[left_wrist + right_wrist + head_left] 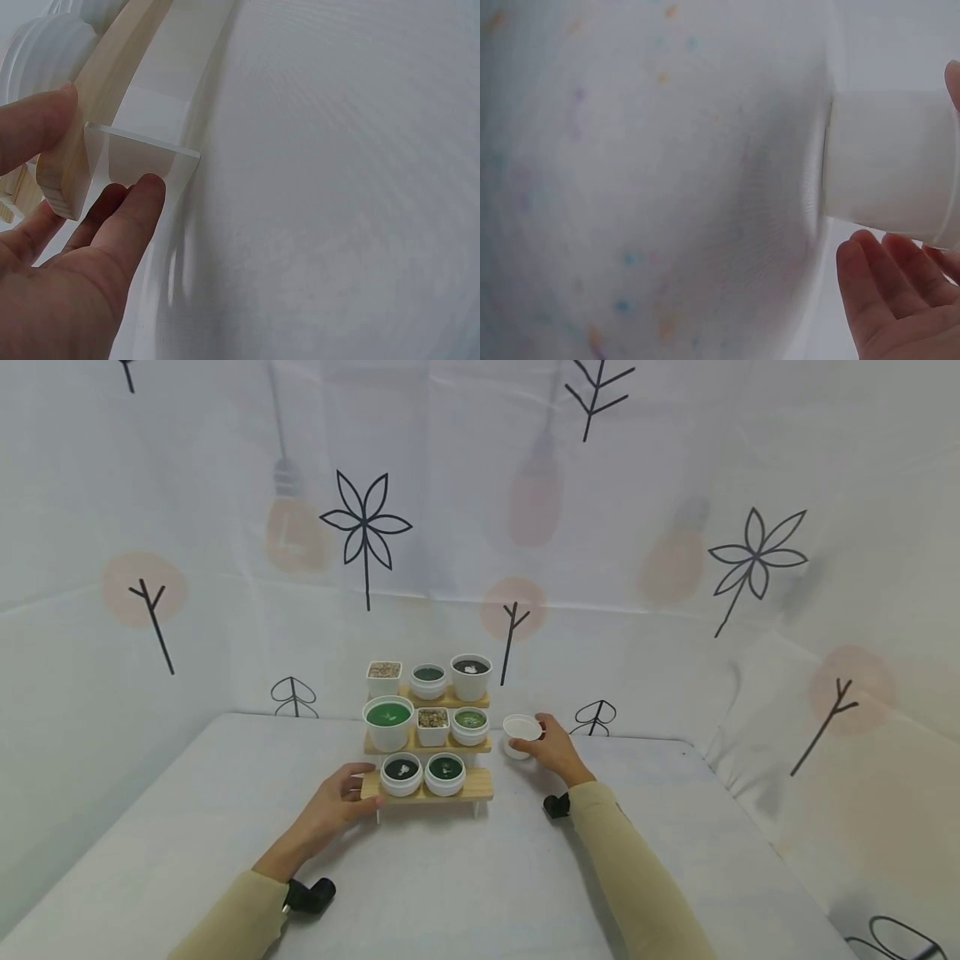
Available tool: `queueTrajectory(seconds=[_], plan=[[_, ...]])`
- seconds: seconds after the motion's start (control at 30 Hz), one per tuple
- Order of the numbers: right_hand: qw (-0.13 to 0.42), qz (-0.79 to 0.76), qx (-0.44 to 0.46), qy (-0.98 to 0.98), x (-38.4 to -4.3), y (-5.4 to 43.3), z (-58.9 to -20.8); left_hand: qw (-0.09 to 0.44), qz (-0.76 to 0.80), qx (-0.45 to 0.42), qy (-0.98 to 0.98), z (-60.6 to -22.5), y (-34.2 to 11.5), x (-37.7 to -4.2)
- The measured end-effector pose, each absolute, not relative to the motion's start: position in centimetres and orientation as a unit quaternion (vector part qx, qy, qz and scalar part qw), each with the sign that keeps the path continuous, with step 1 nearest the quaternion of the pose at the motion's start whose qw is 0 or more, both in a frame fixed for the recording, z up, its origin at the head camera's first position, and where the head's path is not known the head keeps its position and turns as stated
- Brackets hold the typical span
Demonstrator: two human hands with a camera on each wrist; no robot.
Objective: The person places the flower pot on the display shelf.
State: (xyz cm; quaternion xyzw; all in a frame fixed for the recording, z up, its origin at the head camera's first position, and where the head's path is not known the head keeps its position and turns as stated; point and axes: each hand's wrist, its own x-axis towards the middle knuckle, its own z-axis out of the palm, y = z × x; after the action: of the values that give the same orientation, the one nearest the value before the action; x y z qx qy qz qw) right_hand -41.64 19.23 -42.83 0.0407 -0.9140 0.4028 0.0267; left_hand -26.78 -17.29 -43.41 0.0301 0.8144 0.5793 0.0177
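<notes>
A three-tier stand with pale wooden shelves (480, 783) carries several white pots. My left hand (326, 814) grips the left end of its lowest shelf. In the left wrist view the thumb lies on the wooden plank (120, 64), with fingers beneath by a clear support (135, 155). Two round pots, one with dark filling (401, 783) and one with deep green (446, 783), stand on that shelf. To the right of the stand, my right hand (561, 756) holds a round white cup (516, 727) by its sides, thumb nearest me. The white cup (892, 157) appears sideways in the right wrist view.
On the middle shelf are a tall green-filled cup (388, 735), a square pot of brown bits (432, 732) and a light green pot (470, 733). Three more pots stand on the top shelf (450, 699). A printed cloth (450, 552) hangs behind the white table (465, 885).
</notes>
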Motion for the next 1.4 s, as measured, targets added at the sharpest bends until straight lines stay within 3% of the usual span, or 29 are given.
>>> queueTrajectory(seconds=[0.77,1.4], plan=[[0.025,0.420,0.036,-0.906,-41.1,19.4,-42.8,0.009,0.581,0.038,0.813,-43.1,-17.0,-26.6],[0.108,0.440,0.119,-0.883,-36.0,19.4,-41.5,0.014,0.575,0.034,0.817,-43.4,-17.2,-26.7]])
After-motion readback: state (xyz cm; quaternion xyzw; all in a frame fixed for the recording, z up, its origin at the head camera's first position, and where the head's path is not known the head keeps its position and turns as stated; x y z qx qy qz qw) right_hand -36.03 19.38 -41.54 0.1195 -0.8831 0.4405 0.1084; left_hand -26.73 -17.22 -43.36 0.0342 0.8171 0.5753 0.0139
